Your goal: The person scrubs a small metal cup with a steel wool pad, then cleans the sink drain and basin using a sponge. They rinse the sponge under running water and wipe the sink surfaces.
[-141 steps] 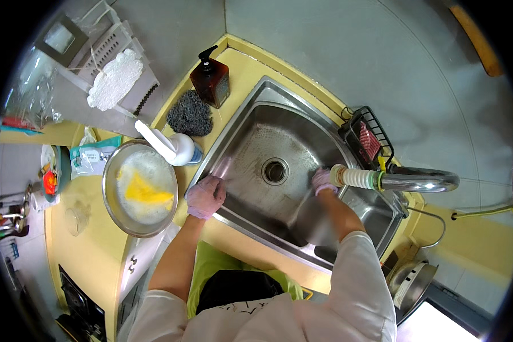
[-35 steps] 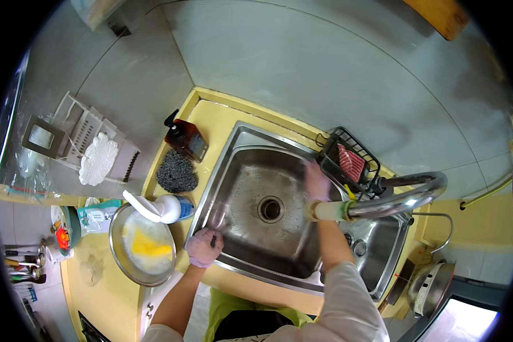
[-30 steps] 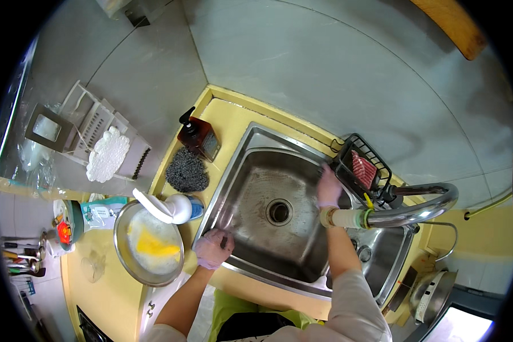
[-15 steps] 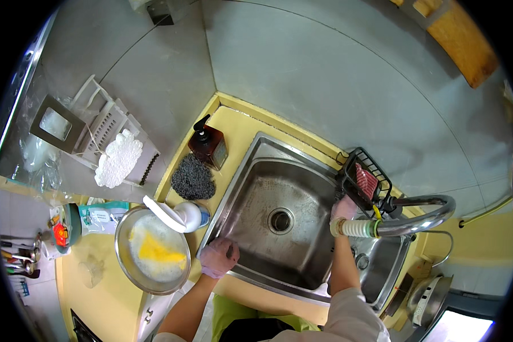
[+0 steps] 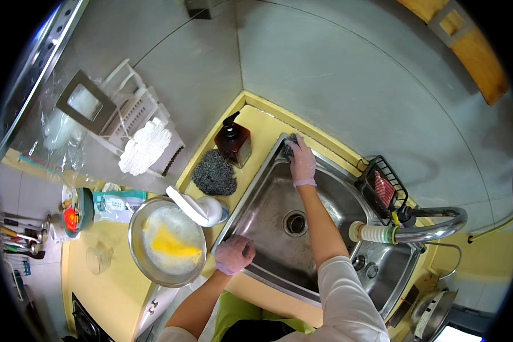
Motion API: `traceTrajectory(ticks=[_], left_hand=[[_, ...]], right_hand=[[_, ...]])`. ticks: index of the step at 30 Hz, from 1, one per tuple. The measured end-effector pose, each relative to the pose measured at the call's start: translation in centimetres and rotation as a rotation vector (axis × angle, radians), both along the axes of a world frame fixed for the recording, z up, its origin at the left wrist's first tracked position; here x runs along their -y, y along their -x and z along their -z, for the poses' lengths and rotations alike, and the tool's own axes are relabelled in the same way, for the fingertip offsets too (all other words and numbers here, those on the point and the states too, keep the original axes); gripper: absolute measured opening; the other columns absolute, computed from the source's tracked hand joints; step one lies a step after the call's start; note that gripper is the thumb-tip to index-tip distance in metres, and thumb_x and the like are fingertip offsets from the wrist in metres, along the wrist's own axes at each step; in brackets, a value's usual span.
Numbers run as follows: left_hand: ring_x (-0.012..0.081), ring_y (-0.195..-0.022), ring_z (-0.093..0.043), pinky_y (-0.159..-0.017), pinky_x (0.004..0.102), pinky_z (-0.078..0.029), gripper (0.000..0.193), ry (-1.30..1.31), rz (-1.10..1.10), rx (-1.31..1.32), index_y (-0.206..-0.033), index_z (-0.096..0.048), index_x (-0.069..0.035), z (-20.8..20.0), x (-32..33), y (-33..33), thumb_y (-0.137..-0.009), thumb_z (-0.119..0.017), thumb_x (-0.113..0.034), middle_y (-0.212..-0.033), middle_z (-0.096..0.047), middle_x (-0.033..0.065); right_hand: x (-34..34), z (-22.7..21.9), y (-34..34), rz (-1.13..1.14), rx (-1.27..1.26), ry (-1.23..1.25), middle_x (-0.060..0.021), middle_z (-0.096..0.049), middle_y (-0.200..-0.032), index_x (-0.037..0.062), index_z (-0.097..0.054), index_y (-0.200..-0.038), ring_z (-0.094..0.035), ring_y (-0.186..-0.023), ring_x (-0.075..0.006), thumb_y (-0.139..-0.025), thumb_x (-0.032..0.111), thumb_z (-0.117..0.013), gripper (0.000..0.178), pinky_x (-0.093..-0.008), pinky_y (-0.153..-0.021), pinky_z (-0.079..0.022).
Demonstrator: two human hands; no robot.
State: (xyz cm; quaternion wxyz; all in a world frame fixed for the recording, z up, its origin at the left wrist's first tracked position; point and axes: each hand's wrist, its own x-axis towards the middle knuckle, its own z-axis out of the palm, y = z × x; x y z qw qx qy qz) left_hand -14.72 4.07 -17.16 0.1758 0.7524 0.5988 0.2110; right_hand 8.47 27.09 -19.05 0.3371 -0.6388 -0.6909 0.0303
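My right hand (image 5: 303, 162), in a thin translucent pinkish glove, presses a dark grey scouring pad (image 5: 291, 146) against the far left corner of the sink's steel rim. The double sink (image 5: 251, 188) shows its large basin with a round drain (image 5: 295, 223). At the near left rim rests my left hand (image 5: 235, 255), gloved the same way, its fingers curled closed. A dark spot shows at its thumb, and I cannot make out what is inside. Beyond it stands a white spray bottle (image 5: 210, 211), beside a steel bowl (image 5: 135, 251) of suds with a yellow cloth (image 5: 174, 244).
A brown pump bottle (image 5: 233, 142) and a grey wiry scourer (image 5: 214, 172) sit left of the sink. The faucet (image 5: 444, 219) arches over the right side, near a black wire caddy (image 5: 382, 182) with a red-striped sponge. A clear cup (image 5: 98, 259) stands on the left counter.
My right hand has moved from beside the caddy across the basin to the far left rim corner, with the scouring pad under it. My left hand stays at the near rim. The view has shifted slightly.
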Motion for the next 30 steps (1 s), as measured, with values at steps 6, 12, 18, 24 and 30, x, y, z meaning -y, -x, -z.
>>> traceTrajectory(ticks=[6,12,18,24,30], left_hand=[[0.0269,-0.07,-0.063,-0.06,0.0385,-0.052,0.013,0.035,0.029,0.072,-0.075,-0.062,-0.012,-0.8,-0.1,-0.1,-0.077,-0.062,-0.025,-0.078,-0.065,0.0062],[0.0269,-0.066,-0.062,-0.057,0.0385,-0.051,0.014,-0.077,0.077,0.085,-0.072,-0.061,-0.01,-0.5,0.0,0.2,-0.076,-0.063,-0.024,-0.074,-0.063,0.0078],[0.0269,-0.06,-0.061,-0.051,0.0385,-0.05,0.014,-0.1,0.113,0.136,-0.063,-0.06,-0.009,0.1,0.4,1.0,-0.073,-0.066,-0.018,-0.067,-0.062,0.008],[0.0286,-0.057,-0.056,-0.05,0.0398,-0.046,0.012,-0.183,0.223,0.251,-0.065,-0.057,-0.01,-0.6,0.8,1.1,-0.074,-0.063,-0.013,-0.063,-0.055,0.0084],[0.0269,-0.074,-0.06,-0.064,0.0366,-0.049,0.009,0.091,-0.076,0.602,-0.082,-0.059,-0.008,-4.4,5.1,1.2,-0.076,-0.065,-0.009,-0.081,-0.061,0.0081]], right_hand=[[4.7,2.2,3.9,-0.365,-0.159,-0.015,-0.0166,-0.053,-0.131,0.0146,-0.057,-0.124,-0.059,-0.1,-0.0356,-0.079,-0.005,-0.049,0.05,-0.0406,-0.094,-0.046],[3.9,0.2,2.4,-0.328,-0.066,0.137,-0.0131,-0.051,-0.134,0.0141,-0.052,-0.131,-0.057,-0.09,-0.0381,-0.075,-0.01,-0.043,0.061,-0.0427,-0.087,-0.046],[9.6,1.8,6.0,-0.311,0.033,0.351,-0.0096,-0.045,-0.141,0.0154,-0.048,-0.134,-0.057,-0.092,-0.037,-0.077,-0.009,-0.044,0.063,-0.043,-0.087,-0.046],[9.5,-1.3,6.2,-0.456,0.106,0.208,-0.0089,-0.045,-0.141,0.0175,-0.044,-0.138,-0.057,-0.096,-0.0344,-0.076,-0.006,-0.049,0.066,-0.0388,-0.088,-0.048],[17.1,0.9,9.3,-0.667,0.156,0.343,-0.0094,-0.041,-0.144,0.013,-0.042,-0.14,-0.055,-0.11,-0.0328,-0.075,-0.009,-0.045,0.069,-0.0406,-0.092,-0.044]])
